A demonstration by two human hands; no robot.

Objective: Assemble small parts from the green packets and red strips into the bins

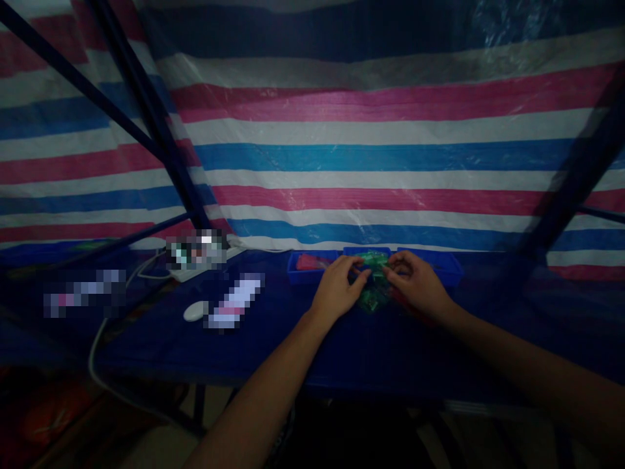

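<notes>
My left hand [338,285] and my right hand [418,281] are raised over the far part of the blue table, facing each other with curled fingers. Each thumb is bent toward its index finger. Whatever is pinched in the fingertips is too small and dark to make out. Between the hands, shiny green see-through plastic [372,299] lies on the table. More green plastic [375,258] shows just beyond the fingertips, at the middle blue bin [366,250]. Something thin and reddish, partly hidden, is under my right hand.
A left blue bin [305,279] holds red pieces [312,262]; a right blue bin [453,268] stands behind my right hand. Leftward are a white oval object [196,311], a blurred-out phone-like shape [237,301] and a power strip [195,268] with cables. Dark frame poles [146,124] flank the striped sheet [390,156].
</notes>
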